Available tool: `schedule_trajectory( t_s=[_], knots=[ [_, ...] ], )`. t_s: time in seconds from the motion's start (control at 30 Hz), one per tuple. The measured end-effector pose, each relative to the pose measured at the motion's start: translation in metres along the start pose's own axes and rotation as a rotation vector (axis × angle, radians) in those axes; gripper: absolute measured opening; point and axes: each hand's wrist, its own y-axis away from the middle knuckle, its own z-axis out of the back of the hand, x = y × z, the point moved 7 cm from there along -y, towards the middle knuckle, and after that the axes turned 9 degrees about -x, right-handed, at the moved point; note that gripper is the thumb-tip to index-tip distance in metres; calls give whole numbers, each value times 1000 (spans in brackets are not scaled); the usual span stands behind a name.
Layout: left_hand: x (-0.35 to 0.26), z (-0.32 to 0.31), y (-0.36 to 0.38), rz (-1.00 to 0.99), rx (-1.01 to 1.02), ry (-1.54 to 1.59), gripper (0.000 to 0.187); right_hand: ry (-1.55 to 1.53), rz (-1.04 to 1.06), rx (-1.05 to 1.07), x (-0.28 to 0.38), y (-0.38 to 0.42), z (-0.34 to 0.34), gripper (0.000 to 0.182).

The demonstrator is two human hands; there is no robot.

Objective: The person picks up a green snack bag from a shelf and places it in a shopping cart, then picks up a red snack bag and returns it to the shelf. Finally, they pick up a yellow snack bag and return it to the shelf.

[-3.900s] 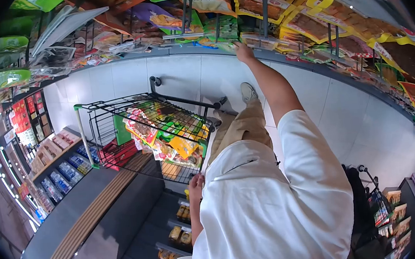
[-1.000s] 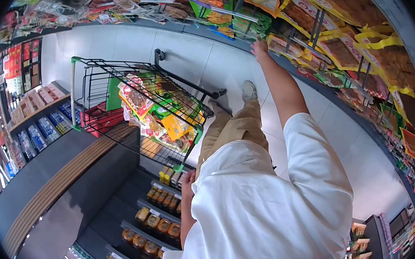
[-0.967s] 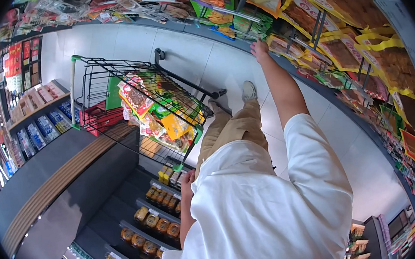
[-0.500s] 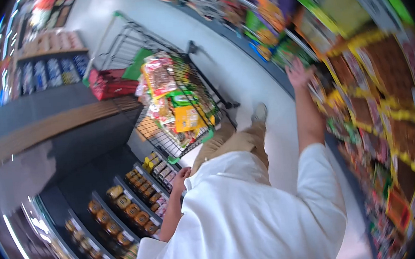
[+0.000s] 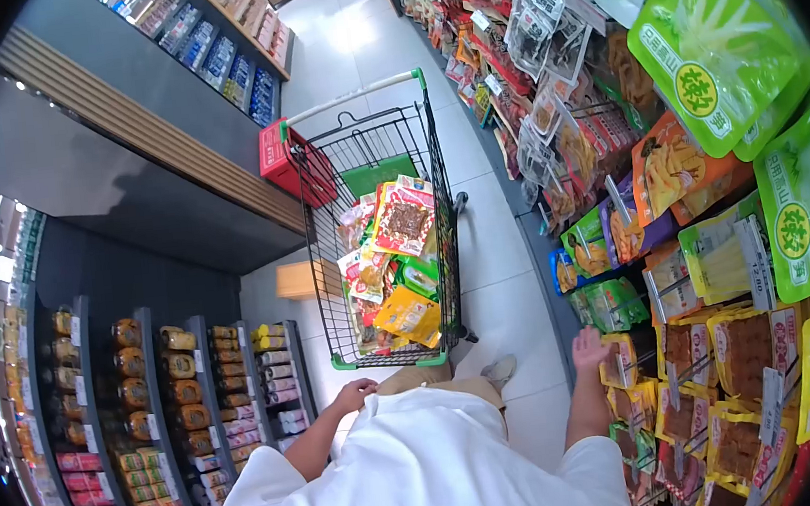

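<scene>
Beside the shirt hem at my waist is my left hand, its fingers bent in and pressed together, with no item showing in them. My right hand is raised at the right-hand shelf, fingers stretched out and holding nothing. Next to it hang a small yellow-edged snack pack and green snack packs. In front of my body stands a wire shopping cart with green corner pieces. Piled in it are several packets, among them a red-and-white bag and a yellow bag.
Hanging snack bags, including large green packs, line the right side. A dark shelf with jars and small packages is at the left. A red box sits by the cart's far left. Tiled floor runs along the cart's right.
The view has turned and levelled, so the cart now appears upright ahead. My right arm is lower and drawn back towards my body; my left hand stays near my waist.
</scene>
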Motion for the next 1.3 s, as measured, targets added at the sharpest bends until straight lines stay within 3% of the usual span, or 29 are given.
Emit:
schedule_trajectory(
  t_s=[0.1, 0.2, 0.33, 0.37, 0.47, 0.6, 0.7, 0.77, 0.8, 0.87, 1.03, 1.13, 1.3],
  knots=[
    [26, -10, -39, -168, -43, 33, 31, 370, -65, -110, -50, 10, 32, 63],
    [58, -12, -94, -186, -9, -10, 39, 591, -147, -175, -100, 24, 84, 44],
    [38, 5, -124, -184, -158, 135, 36, 836, -185, -259, -140, 76, 117, 34],
    [12, 22, -113, -219, -229, 103, 38, 973, -171, -238, -142, 87, 114, 34],
    [24, 3, -144, -226, -253, 294, 31, 1411, -106, -217, -149, 126, 97, 34],
    [13, -7, -147, -235, -193, 268, 24, 2030, 199, 117, -151, 157, 54, 34],
    [9, -11, -163, -265, -217, 246, 20, 1960, 270, 132, -152, 159, 36, 31],
    [7, -16, -187, -372, -363, 232, 18, 1694, 257, 74, -161, 170, 16, 29],
    [5, -16, -196, -426, -439, 217, 18, 1713, 301, 91, -165, 176, 5, 28],
    [-27, 8, -198, -401, -291, 253, 20, 1736, 388, 131, -175, 187, -13, 26],
    [-78, 45, -234, -574, -517, 273, 21, 1981, 442, 45, -201, 228, -43, 30],
    [-86, 50, -262, -488, -600, 181, 33, 1929, 479, 51, -197, 232, -31, 28],
    [-80, 21, -322, -372, -410, 119, 57, 1957, 471, -46, -184, 247, 3, 32]
  ],
)
